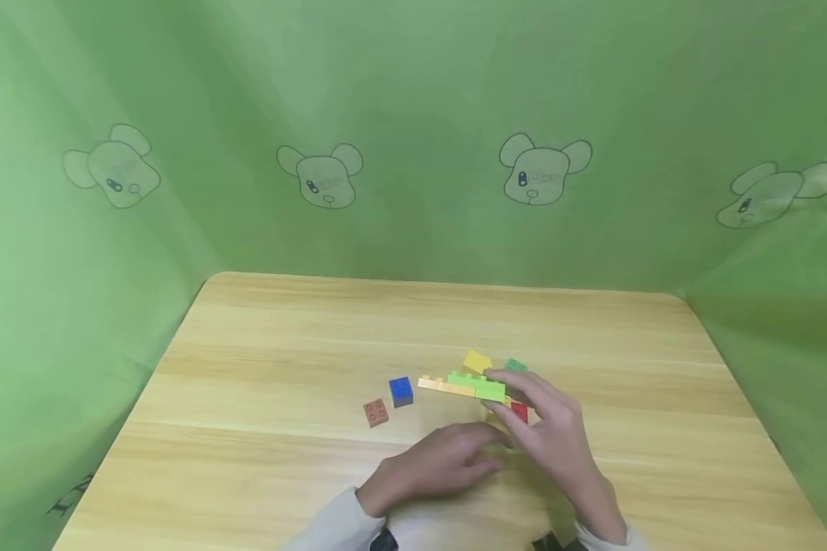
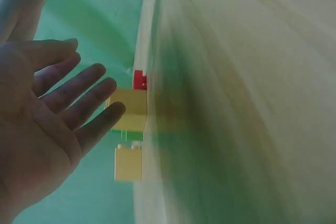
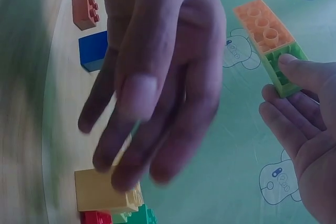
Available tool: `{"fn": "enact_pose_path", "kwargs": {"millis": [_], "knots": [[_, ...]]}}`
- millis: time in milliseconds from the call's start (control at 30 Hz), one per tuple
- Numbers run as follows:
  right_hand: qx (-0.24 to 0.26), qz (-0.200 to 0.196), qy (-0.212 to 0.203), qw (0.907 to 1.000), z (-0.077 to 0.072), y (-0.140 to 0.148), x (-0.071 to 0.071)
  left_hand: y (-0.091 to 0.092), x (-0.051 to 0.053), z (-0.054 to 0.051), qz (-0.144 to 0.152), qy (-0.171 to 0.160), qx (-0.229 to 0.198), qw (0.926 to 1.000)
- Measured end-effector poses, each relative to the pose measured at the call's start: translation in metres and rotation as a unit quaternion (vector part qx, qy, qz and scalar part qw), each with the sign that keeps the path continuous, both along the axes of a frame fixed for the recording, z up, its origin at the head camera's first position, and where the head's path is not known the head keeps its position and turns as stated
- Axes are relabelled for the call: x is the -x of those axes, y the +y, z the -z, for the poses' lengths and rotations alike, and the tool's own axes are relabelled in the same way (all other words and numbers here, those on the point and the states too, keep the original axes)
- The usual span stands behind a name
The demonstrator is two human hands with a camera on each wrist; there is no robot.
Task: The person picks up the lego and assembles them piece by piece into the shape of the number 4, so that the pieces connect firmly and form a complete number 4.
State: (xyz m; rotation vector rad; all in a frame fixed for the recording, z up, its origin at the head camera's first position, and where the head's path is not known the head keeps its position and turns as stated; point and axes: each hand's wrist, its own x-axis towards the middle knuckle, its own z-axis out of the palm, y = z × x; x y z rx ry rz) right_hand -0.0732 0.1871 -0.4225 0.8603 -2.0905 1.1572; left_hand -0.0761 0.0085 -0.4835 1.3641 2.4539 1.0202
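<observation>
My right hand (image 1: 554, 428) pinches a green toy brick (image 1: 478, 383) joined to an orange brick (image 1: 455, 389), both held above the table. The right wrist view shows the hollow undersides of the orange brick (image 3: 265, 27) and the green brick (image 3: 286, 69), with the thumb on the green end. My left hand (image 1: 448, 463) hovers low in front of them, fingers loosely extended and holding nothing. In the left wrist view the left hand (image 2: 58, 114) has its palm in sight. A yellow brick (image 2: 131, 108) stands beyond its fingertips.
On the wooden table (image 1: 282, 329) lie a blue brick (image 1: 401, 392) and a reddish-brown brick (image 1: 376, 413) to the left. Another yellow brick (image 1: 478, 361), a dark green brick (image 1: 516, 364) and a red brick (image 1: 519, 412) sit around the right hand. Green cloth (image 1: 420, 245) surrounds the table.
</observation>
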Motion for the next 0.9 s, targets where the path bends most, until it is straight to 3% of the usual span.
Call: {"fn": "enact_pose_path", "kwargs": {"millis": [133, 333, 500, 733, 900], "knots": [[0.005, -0.006, 0.001, 1.0, 0.001, 0.001, 0.0, 0.017, 0.002, 0.001, 0.019, 0.026, 0.025, 0.9991], [0.007, -0.001, -0.002, 1.0, -0.001, 0.001, -0.001, 0.039, 0.006, 0.002, 0.05, 0.058, 0.01, 0.997], [0.001, 0.008, 0.005, 0.9999, -0.001, 0.002, -0.003, 0.046, 0.006, 0.004, 0.047, 0.086, 0.025, 0.9948], [0.012, 0.002, 0.0, 0.9999, 0.002, 0.006, -0.003, 0.045, 0.008, 0.008, 0.027, 0.161, 0.055, 0.9851], [0.004, 0.015, 0.003, 0.9999, 0.002, 0.007, -0.005, 0.048, 0.014, 0.008, 0.026, 0.18, 0.065, 0.9812]]}}
